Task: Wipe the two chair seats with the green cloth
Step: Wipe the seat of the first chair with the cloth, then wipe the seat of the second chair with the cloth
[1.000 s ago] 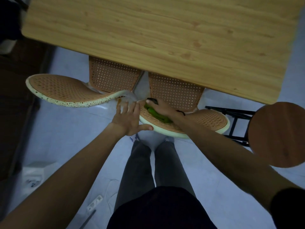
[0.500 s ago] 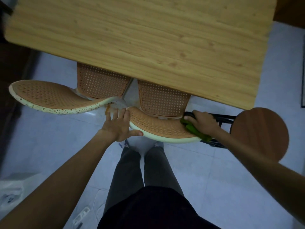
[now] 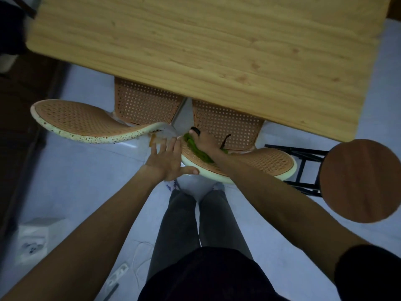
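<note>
Wiping in progress: item one, right hand (image 3: pixel 206 141), pressed flat on the green cloth (image 3: pixel 196 147) and clamping it against the left part of the right chair's upper cane panel (image 3: pixel 267 162), fingers curled over the bunched fabric. The cloth lies as a crumpled strip under the palm, its edge showing along the hand's left side and near the wrist.

Item two, left hand (image 3: pixel 168 162), open, fingers spread, thumb hooked along the cream rim at the panel's near left end. By my reading it braces the chair so the wiping push does not shove or turn it; it grips nothing closed.

Item three, left chair (image 3: pixel 86 120), same cane surface, speckled cream rim, just beside the right chair and apparently not being handled. Whether it is already wiped cannot be told.

Item four, wooden table (image 3: pixel 195 51), far side; both chairs are tucked partly beneath it, which limits reach to the far cane panels. Item five, round wooden stool (image 3: pixel 362 181), right, on a black frame.

Change noted: half a second ago the right hand and cloth sat at the panel's right end, near the stool; now they are at its left end, close to the bracing hand, matching the position a second ago. This reads as back-and-forth strokes. The left hand's hold is unchanged.
</note>
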